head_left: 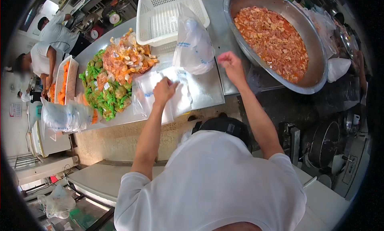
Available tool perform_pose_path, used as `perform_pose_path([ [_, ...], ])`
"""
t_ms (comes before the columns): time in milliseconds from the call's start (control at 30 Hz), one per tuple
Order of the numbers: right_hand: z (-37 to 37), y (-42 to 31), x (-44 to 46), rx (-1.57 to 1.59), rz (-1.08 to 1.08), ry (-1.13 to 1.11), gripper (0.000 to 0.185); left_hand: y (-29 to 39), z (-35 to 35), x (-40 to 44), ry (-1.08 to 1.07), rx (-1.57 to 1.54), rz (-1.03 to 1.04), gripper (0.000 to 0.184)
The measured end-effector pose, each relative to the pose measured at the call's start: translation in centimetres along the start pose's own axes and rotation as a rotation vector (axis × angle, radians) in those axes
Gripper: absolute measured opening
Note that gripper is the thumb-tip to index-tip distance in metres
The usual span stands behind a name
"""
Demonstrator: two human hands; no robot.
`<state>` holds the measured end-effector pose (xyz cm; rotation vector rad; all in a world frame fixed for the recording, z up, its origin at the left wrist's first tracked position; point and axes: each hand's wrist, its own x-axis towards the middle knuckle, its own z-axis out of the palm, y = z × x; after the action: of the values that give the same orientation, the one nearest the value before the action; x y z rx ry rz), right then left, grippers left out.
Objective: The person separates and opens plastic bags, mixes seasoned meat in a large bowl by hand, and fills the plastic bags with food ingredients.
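Observation:
My left hand (163, 92) is over a pile of thin clear plastic bags (182, 97) on the metal table. Its fingers are curled in; whether they pinch a bag is hidden. To the right, my right hand (231, 67) is raised above the table, slightly blurred, with bent fingers and nothing visible in them. It is between a white filled plastic bag (195, 47) and a large metal basin (248, 51). Orange-red chopped meat (272, 39) lies in the basin. Left of my left hand are heaped small tied bags, orange ones (128, 57) and green ones (105, 89).
A white perforated basket (156, 41) stands at the table's back. Further left are a bundle of clear bags (66, 116) and a narrow basket (71, 81) with orange items. A person (42, 61) works beside it; another person (60, 33) stands behind. A black pan (324, 143) is at lower right.

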<state>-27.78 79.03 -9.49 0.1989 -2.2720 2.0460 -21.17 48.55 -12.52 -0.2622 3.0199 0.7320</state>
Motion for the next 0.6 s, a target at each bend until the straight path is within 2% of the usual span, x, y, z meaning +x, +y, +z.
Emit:
perform_pose_path([
  [33,0.3,1.5,-1.0,-0.063,0.157,-0.110,0.018,-1.5,1.6,-1.3,0.081,0.004,0.051,0.028],
  [67,0.9,1.8,-2.0,-0.104,0.204,-0.243,0.017,-2.5,2.6,-1.8,0.168,0.007,0.107,0.023],
  [133,2.9,1.5,-4.2,-0.183,0.287,-0.499,0.015,-2.7,2.2,-1.9,0.160,-0.238,0.106,0.020],
  [233,6.8,1.0,-5.8,-0.157,0.126,-0.554,0.017,-1.6,0.8,-3.0,0.121,-0.475,0.099,0.017],
  [300,10.0,0.3,-6.4,-0.136,-0.097,-0.368,0.015,0.1,-0.5,-4.0,0.092,-0.539,0.133,0.017],
  [367,11.1,-0.5,-6.3,-0.170,-0.088,-0.402,0.017,2.1,-1.5,-4.7,0.076,-0.559,0.208,0.017],
  [433,10.7,-2.4,-5.2,-0.250,0.150,-0.662,0.021,3.5,-1.9,-5.3,0.069,-0.661,0.079,0.017],
  [467,10.3,-3.1,-5.1,-0.208,0.130,-0.649,0.022,4.0,-2.4,-5.6,0.068,-0.713,0.014,0.017],
  [500,10.0,-3.9,-5.4,-0.166,0.110,-0.640,0.024,4.9,-3.5,-6.1,-0.121,-0.746,-0.109,0.016],
  [600,8.1,-5.5,-6.0,-0.177,0.032,-0.563,0.025,5.9,-4.1,-6.6,-0.223,-1.251,-0.283,0.014],
])
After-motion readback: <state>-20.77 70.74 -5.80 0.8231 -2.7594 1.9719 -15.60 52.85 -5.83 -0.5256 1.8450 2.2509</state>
